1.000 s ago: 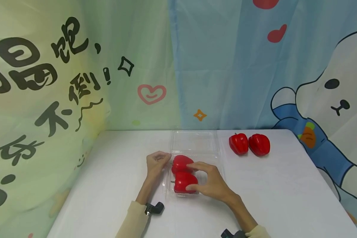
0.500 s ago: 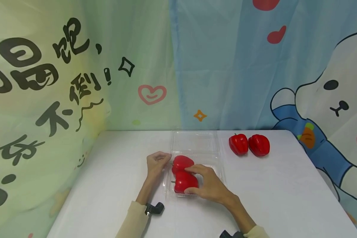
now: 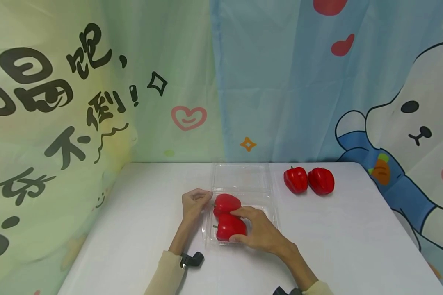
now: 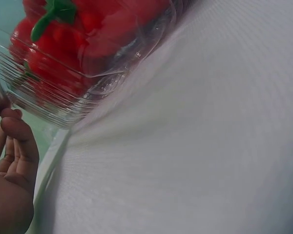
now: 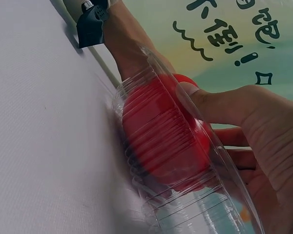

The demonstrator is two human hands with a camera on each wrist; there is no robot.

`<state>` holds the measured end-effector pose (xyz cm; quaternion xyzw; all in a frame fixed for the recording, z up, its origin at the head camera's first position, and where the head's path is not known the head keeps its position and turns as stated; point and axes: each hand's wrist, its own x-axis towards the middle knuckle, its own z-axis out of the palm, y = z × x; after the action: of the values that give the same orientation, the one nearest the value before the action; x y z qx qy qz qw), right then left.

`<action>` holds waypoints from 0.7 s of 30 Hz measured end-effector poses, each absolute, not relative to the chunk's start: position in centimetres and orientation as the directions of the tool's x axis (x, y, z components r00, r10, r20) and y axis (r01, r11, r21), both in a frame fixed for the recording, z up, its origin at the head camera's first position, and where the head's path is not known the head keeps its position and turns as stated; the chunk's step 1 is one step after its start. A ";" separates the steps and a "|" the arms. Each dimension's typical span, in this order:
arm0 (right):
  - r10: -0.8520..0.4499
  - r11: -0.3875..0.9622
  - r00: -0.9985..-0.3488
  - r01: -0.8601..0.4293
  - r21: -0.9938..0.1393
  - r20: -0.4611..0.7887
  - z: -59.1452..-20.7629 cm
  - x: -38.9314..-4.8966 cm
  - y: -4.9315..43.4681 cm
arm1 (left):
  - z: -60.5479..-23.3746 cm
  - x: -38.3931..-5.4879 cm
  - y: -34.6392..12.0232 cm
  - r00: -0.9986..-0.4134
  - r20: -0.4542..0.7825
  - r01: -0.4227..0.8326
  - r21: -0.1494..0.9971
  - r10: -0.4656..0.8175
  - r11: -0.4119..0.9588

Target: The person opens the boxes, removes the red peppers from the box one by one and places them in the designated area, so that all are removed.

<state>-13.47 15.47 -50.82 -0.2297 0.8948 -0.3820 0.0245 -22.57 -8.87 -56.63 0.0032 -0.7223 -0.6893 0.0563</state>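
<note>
A clear plastic clamshell box (image 3: 262, 200) lies with its lid folded back, two red bell peppers in its left side. My left hand (image 3: 196, 203) pinches the left rim of the box, as the left wrist view shows at its corner. The nearer bell pepper (image 3: 229, 228) sits against the front wall, its green stem (image 4: 52, 14) pointing left. My right hand (image 3: 262, 230) holds this pepper from the right, thumb on its near side and fingers on its far side. Just behind it rests the farther bell pepper (image 3: 226, 203).
Two more red bell peppers, one on the left (image 3: 295, 180) and one on the right (image 3: 321, 181), stand at the back right of the white table (image 3: 347, 237). Behind the table hangs a printed curtain (image 3: 258, 82). The lid (image 3: 240, 175) lies flat toward the back.
My right fingertips have shifted slightly toward me, off the farther pepper and onto the nearer one. The left hand stays at the rim, and the box has not moved.
</note>
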 end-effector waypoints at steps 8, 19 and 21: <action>-0.443 0.580 -0.885 -0.406 -0.707 0.144 -50.9 -13.4 15.5 | -56.6 -22.5 -8.9 -0.994 0.076 0.073 0.997 -0.077 0.037; -0.424 0.567 -0.889 -0.407 -0.716 0.170 -51.1 -13.6 15.7 | -56.8 -22.6 -8.8 -0.994 0.059 0.057 0.998 -0.088 0.016; -0.423 0.562 -0.888 -0.413 -0.716 0.181 -51.1 -13.7 15.8 | -56.8 -22.6 -8.8 -0.994 0.062 0.062 0.998 -0.088 0.011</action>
<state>-13.65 15.78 -51.05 -0.2365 0.8838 -0.4036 0.0058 -22.62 -8.77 -56.81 0.0092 -0.7091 -0.7030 0.0531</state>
